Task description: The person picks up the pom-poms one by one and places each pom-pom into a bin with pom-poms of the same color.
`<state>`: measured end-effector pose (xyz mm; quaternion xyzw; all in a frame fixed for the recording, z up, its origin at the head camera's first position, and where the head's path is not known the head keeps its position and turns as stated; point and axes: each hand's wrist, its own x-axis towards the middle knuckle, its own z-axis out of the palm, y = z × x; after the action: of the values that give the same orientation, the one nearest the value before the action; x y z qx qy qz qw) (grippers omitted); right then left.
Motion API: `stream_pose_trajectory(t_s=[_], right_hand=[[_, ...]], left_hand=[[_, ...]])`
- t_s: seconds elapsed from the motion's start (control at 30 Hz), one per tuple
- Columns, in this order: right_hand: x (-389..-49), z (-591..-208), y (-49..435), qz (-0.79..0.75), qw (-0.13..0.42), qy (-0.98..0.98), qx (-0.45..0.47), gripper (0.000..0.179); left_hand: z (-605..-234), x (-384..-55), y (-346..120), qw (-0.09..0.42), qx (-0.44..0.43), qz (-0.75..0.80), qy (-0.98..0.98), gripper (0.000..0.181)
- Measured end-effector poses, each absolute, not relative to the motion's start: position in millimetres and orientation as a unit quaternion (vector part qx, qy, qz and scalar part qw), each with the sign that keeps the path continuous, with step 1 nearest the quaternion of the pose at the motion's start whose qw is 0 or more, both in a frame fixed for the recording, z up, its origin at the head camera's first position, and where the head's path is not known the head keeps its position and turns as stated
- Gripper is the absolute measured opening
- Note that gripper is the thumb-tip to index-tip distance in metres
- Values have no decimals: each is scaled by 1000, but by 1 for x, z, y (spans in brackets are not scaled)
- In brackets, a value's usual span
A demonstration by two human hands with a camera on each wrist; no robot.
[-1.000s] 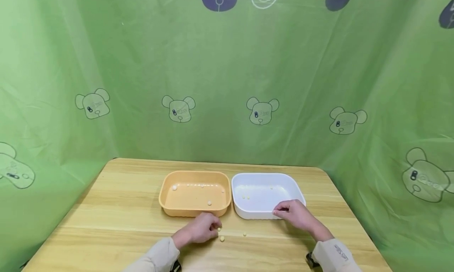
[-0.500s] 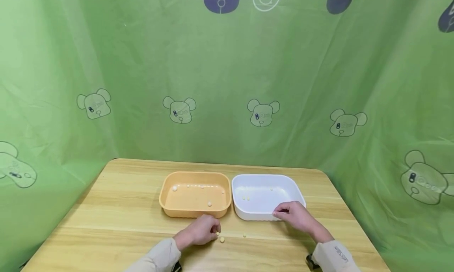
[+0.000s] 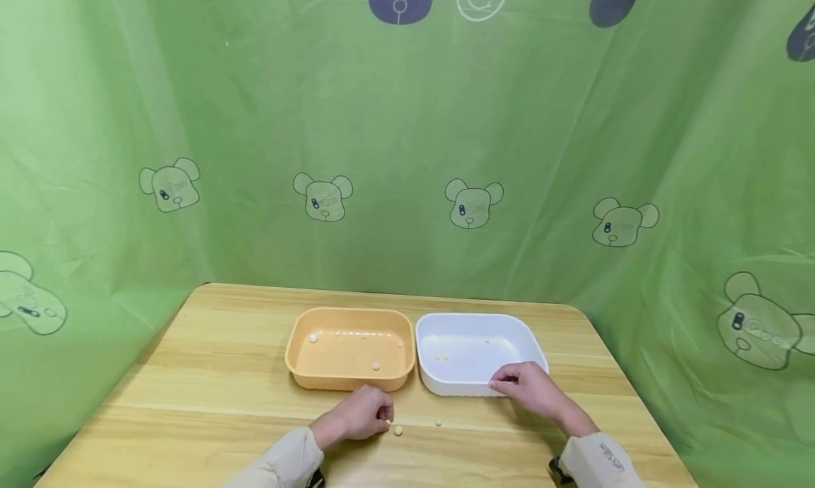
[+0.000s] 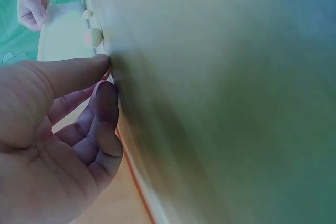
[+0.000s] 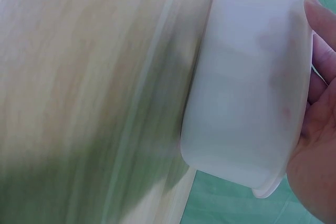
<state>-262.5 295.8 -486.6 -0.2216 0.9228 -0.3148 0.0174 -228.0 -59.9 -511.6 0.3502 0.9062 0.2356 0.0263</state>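
In the head view my left hand (image 3: 363, 411) rests low over the table just in front of the orange tray (image 3: 294, 375). Its thumb and forefinger pinch a small yellow ball (image 3: 388, 422), largely hidden in the left wrist view. A larger yellow ball (image 3: 397, 430) lies right beside those fingertips, and another small yellow ball (image 3: 438, 423) sits farther right. My right hand (image 3: 533, 387) holds the near right rim of the white tray (image 3: 458, 387). In the right wrist view its thumb (image 5: 319, 17) lies at the rim, with the other fingers behind the wall.
Inside the orange tray are several pale balls, including a bigger white one (image 3: 313, 338). The white tray contains small yellow balls (image 3: 445, 357). Both trays stand side by side on a wooden table (image 3: 191, 403). A green patterned curtain (image 3: 395, 120) encloses the table's far sides.
The left fingers have closed round the small yellow ball, which has shifted slightly toward the near side and left. The right hand and both trays stay put.
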Motion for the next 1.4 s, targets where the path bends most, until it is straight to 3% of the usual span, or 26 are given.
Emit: stream_pose_trajectory(t_s=[0.53,0.9,1.4], right_hand=[[-264,-488,297,-314,16,923,-223,16],[-264,-489,298,-318,16,921,-225,17],[-263,-489,296,-318,18,922,-219,15]], left_hand=[[-501,-226,-63,45,326,276,903,14],[-489,-226,-60,12,338,307,890,8],[-474,-229,-46,14,330,340,881,6]])
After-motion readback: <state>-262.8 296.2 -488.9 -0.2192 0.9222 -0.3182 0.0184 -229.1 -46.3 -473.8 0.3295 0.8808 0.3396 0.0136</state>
